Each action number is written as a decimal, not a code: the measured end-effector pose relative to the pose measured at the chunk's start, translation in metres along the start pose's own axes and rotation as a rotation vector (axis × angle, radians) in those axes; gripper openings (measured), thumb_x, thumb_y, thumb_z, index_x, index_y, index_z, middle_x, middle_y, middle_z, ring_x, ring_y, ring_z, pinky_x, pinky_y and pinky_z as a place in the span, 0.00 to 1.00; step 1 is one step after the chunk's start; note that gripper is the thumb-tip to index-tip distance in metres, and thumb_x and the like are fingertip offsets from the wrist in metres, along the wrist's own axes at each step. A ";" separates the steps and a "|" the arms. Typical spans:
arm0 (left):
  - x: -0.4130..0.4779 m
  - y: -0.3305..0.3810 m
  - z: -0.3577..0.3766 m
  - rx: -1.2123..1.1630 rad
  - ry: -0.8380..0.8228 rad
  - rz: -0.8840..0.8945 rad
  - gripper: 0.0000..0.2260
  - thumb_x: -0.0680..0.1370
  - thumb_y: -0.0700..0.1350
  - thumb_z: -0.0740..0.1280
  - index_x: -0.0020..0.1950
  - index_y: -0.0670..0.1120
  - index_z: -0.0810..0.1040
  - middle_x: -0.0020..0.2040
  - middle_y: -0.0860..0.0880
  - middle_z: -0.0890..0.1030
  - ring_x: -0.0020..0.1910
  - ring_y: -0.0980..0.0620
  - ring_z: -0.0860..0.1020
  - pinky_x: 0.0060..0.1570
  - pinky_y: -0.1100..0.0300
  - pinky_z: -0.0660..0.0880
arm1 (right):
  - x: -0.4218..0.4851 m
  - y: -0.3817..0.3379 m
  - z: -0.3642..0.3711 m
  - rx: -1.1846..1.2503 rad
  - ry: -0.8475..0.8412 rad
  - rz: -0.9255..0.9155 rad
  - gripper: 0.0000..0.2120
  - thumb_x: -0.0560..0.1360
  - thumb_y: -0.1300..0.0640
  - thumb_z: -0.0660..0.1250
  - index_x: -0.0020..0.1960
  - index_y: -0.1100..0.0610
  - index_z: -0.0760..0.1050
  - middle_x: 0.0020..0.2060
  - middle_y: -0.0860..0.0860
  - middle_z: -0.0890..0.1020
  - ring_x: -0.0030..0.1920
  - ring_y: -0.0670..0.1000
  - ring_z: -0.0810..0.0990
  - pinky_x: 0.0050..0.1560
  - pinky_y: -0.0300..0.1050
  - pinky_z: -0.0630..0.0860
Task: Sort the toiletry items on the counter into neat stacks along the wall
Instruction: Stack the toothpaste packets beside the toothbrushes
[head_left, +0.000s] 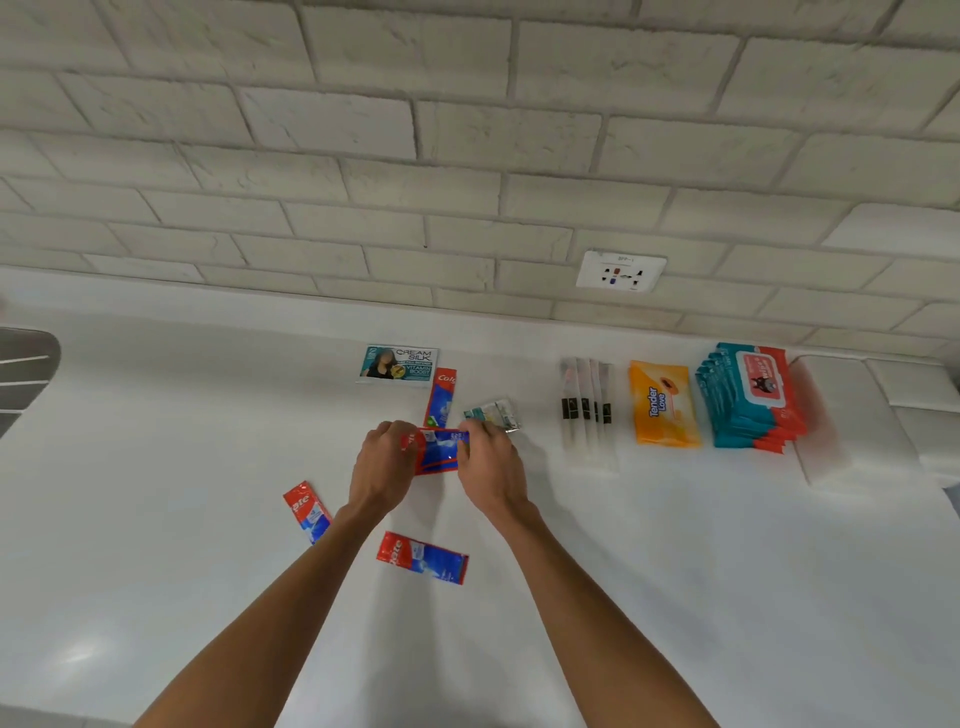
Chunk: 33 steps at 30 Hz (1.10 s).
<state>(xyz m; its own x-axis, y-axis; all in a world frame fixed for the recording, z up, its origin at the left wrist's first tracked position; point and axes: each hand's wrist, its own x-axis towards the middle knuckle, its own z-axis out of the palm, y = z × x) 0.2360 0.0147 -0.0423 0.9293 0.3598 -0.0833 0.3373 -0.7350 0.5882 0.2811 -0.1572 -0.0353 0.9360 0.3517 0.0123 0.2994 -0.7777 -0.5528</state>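
Observation:
My left hand (382, 467) and my right hand (491, 465) together hold a small bunch of red-and-blue toothpaste sachets (439, 449) just above the white counter (623, 571). Each hand pinches one end. Another toothpaste sachet (441, 397) lies lengthwise just behind them. Two more lie loose nearer me, one at the left (307, 512) and one in the middle (422, 557). A teal shampoo sachet stack (400, 364) sits near the wall. Small silvery sachets (493, 413) lie beside my right hand.
Along the wall to the right lie clear-wrapped toothbrushes (587, 410), an orange wipes pack (662, 405) and a stack of teal-and-red wipes packs (750, 397). A wall socket (621, 271) sits in the brick wall above. A metal sink edge (26, 364) shows at far left.

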 end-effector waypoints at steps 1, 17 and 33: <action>0.004 0.001 -0.002 0.009 -0.015 0.015 0.12 0.83 0.50 0.66 0.64 0.47 0.78 0.60 0.45 0.81 0.53 0.50 0.80 0.47 0.53 0.82 | 0.006 -0.004 0.001 -0.013 0.003 -0.001 0.14 0.84 0.53 0.65 0.68 0.55 0.74 0.63 0.55 0.81 0.61 0.52 0.82 0.53 0.48 0.84; 0.089 -0.007 -0.011 0.535 -0.413 0.379 0.31 0.80 0.50 0.71 0.81 0.54 0.63 0.81 0.52 0.63 0.82 0.47 0.58 0.71 0.43 0.72 | 0.051 0.016 0.022 -0.224 0.007 0.069 0.14 0.82 0.49 0.67 0.65 0.53 0.75 0.65 0.52 0.78 0.68 0.54 0.75 0.65 0.53 0.77; 0.063 0.019 0.028 0.295 -0.286 0.344 0.21 0.83 0.50 0.65 0.76 0.50 0.71 0.76 0.50 0.71 0.72 0.48 0.72 0.68 0.48 0.74 | -0.048 0.015 0.047 -0.200 0.122 0.078 0.15 0.81 0.45 0.67 0.67 0.47 0.77 0.68 0.50 0.77 0.71 0.50 0.73 0.67 0.51 0.77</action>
<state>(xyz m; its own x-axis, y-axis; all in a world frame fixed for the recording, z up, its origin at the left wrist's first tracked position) 0.3051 0.0080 -0.0588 0.9836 -0.0710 -0.1656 -0.0042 -0.9280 0.3725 0.2320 -0.1611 -0.0835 0.9696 0.2303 0.0827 0.2443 -0.8921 -0.3801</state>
